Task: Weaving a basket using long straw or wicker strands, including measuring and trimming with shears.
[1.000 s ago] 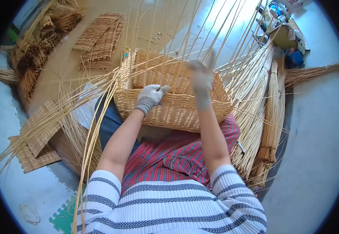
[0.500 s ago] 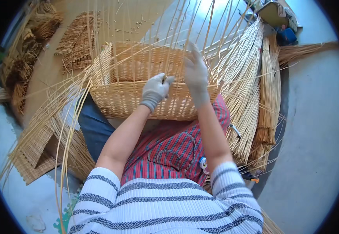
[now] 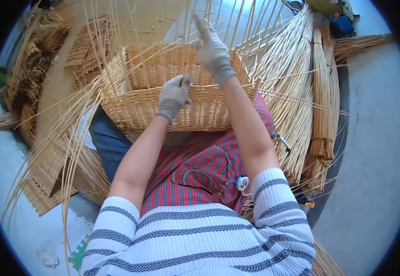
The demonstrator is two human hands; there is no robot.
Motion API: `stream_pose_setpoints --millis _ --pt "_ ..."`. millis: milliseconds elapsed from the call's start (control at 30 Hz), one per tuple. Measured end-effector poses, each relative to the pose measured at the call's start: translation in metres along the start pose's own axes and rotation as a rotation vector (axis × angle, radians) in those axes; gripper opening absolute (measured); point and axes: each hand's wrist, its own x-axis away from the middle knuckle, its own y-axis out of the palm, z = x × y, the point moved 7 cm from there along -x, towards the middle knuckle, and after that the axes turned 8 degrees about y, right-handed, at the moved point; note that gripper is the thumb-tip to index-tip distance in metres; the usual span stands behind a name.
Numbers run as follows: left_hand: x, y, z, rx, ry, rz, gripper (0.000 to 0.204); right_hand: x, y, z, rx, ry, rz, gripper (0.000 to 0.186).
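Left grip (image 3: pixel 174 96): gloved, curled closed at the middle of the near rim; can't tell whether it pinches a rod too. Right grip (image 3: pixel 213 51): gloved, fingers extended, above the basket's right half; contact with a rod unclear.

Left to right: flat woven mat (image 3: pixel 48 174) at lower left; loose rods (image 3: pixel 84 103) fanning off the basket's left corner; wicker basket (image 3: pixel 138 110) mid-view at the knees, above red striped cloth (image 3: pixel 195 175); pale rod bundle (image 3: pixel 289 92) beside it.

Handling, judged: basket light, walls fairly stiff with slight give, not slippery to gloves. Long rods springy, prone to whip or snag, may crack if bent sharply. Best hold: woven rim between rods, palm against wall; single rods low, near the weave.
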Motion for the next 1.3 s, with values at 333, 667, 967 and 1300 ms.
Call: stream_pose_setpoints --millis 333,667,967,1300 --pt "-0.014 0.021 0.007 0.204 -0.033 0.172 0.052 0.167 -0.056 0.070 -0.820 0.435 0.174 0.018" --pt "0.008 0.014 0.082 -0.068 0.708 0.270 0.016 0.189 -0.147 0.186 -0.848 0.775 0.478 0.014" --pt "-0.050 0.121 0.018 -0.643 0.386 -0.007 0.027 -0.007 -0.098 0.086 -0.430 0.179 0.155 0.066" --pt "-0.012 0.110 0.039 0.074 0.037 -0.207 0.038 0.196 -0.123 0.153 0.005 0.581 0.082 0.050"
